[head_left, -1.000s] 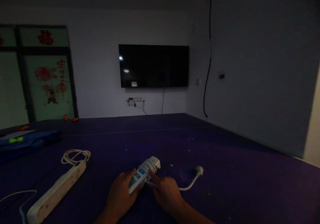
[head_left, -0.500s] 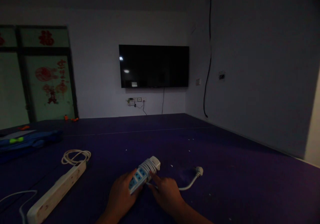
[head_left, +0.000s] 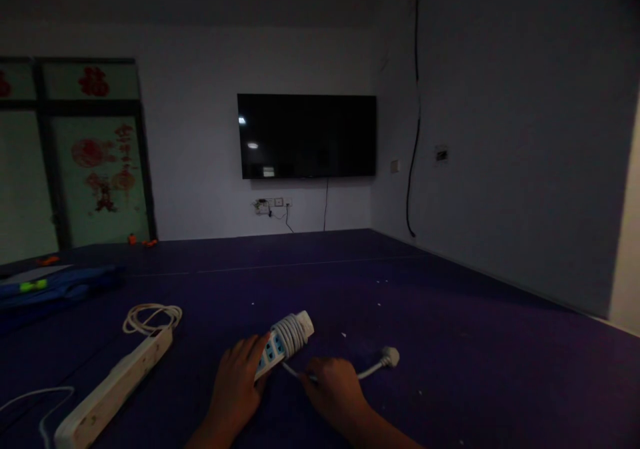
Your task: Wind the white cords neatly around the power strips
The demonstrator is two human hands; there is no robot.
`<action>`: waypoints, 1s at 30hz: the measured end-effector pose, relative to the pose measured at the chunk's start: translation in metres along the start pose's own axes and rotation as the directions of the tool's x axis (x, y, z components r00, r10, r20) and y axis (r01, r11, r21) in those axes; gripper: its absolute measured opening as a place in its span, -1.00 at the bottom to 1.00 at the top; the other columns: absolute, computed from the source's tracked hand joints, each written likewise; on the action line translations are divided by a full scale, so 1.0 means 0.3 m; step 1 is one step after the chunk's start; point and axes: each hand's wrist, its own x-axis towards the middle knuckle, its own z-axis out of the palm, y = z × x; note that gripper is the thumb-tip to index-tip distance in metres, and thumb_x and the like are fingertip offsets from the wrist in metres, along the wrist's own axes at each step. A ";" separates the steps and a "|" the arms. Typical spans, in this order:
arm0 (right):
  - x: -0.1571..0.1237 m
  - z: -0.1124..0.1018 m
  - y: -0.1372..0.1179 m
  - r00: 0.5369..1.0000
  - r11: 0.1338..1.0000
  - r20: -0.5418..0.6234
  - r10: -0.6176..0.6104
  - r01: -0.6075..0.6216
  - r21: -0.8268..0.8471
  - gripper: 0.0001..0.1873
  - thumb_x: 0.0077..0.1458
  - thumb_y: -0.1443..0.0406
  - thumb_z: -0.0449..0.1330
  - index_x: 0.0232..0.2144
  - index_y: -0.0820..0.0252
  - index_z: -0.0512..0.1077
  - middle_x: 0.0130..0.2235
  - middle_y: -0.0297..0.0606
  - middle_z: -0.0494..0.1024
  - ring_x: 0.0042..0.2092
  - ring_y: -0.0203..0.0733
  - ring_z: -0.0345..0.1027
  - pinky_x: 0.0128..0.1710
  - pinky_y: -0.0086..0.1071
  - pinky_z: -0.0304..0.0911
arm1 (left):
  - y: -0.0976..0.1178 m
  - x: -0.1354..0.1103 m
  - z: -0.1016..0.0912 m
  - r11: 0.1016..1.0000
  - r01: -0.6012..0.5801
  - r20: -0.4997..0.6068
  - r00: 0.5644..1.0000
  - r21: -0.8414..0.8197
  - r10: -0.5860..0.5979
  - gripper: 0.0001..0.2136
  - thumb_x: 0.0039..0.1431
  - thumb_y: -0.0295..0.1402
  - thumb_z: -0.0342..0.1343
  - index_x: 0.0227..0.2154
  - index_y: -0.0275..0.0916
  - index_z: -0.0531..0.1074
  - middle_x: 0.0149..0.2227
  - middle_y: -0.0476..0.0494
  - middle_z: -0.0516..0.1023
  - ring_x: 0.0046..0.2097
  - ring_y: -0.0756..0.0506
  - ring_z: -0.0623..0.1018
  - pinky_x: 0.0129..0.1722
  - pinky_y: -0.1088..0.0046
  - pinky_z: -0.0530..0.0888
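My left hand [head_left: 239, 379] is closed around the near end of a white power strip [head_left: 270, 354] with blue sockets. White cord [head_left: 290, 334] is wound in several turns around the strip's far end. My right hand [head_left: 334, 385] grips the loose length of this cord, just right of the strip. Beyond my right fingers the cord's tail runs out to a white plug [head_left: 390, 356] on the purple surface [head_left: 450, 342]. The underside of the strip and my right fingertips are partly hidden.
At the left lies a longer white power strip [head_left: 117, 385] with its coiled cord [head_left: 153, 318] behind it. Farther back on the left is folded blue cloth [head_left: 75, 282] with a yellow-green item [head_left: 33, 285] on it. A television [head_left: 307, 135] hangs on the far wall.
My right hand has drawn away from the wound turns, with a straight bit of cord now showing between it and the strip. The plug has shifted slightly left and nearer.
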 end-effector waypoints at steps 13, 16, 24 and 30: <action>0.005 0.032 0.018 0.998 0.999 -0.053 -0.045 0.044 -0.017 -0.38 0.03 0.23 0.14 0.15 0.09 0.12 -0.38 -0.22 0.58 -0.39 -0.14 0.46 -0.42 -0.44 0.23 | -0.008 0.003 0.001 0.974 -0.222 -0.114 0.967 0.044 0.226 -0.32 -0.10 -0.69 -0.12 0.12 -0.02 0.14 0.05 -0.05 0.39 0.02 -0.13 0.34 -0.03 0.24 0.29; 0.002 0.030 0.018 0.997 0.998 -0.045 -0.054 0.053 -0.025 -0.35 0.00 0.18 0.17 0.15 0.08 0.13 -0.39 -0.23 0.58 -0.38 -0.12 0.46 -0.41 -0.42 0.23 | -0.005 0.003 -0.005 0.963 -0.263 -0.116 0.956 0.060 0.269 -0.30 -0.12 -0.71 -0.13 0.12 -0.01 0.14 0.07 -0.03 0.37 0.04 -0.13 0.33 -0.02 0.25 0.30; 0.002 0.007 0.006 0.998 0.997 0.032 -0.055 0.057 -0.054 -0.26 -0.09 0.22 0.24 0.16 0.06 0.12 -0.33 -0.21 0.58 -0.35 -0.08 0.46 -0.39 -0.38 0.25 | -0.002 0.006 -0.018 0.954 -0.285 -0.115 0.949 0.087 0.294 -0.32 -0.10 -0.70 -0.15 0.12 -0.03 0.15 0.06 -0.06 0.39 0.03 -0.14 0.34 -0.02 0.22 0.30; 0.004 0.029 0.011 1.000 0.999 -0.010 -0.026 0.025 -0.043 -0.13 -0.09 0.25 0.22 0.22 0.08 -0.09 -0.36 -0.21 0.59 -0.38 -0.08 0.46 -0.41 -0.39 0.24 | 0.006 0.006 -0.031 0.931 -0.334 -0.099 0.932 0.144 0.349 -0.26 -0.12 -0.77 -0.20 0.13 0.00 0.12 0.11 -0.03 0.34 0.07 -0.12 0.32 0.01 0.22 0.28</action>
